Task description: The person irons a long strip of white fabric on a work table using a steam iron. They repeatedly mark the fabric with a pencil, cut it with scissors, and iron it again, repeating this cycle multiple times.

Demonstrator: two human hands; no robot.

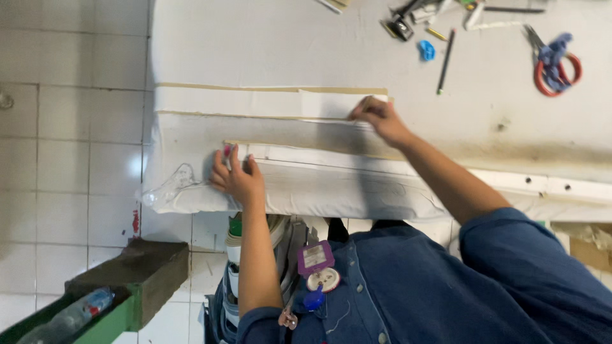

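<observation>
Overhead: padded white table, tiled floor, scissors at edge.

The fingertips of the left hand curled over the front edge of the padded desk, so whether they pinched the white strip there could not be told. The right hand covered the end of the upper strip, and its grip was hidden. At the top edge, the heap of small tools was cut off and too small to identify. The green crate and the plastic bottle in it ran out of the bottom edge.
</observation>
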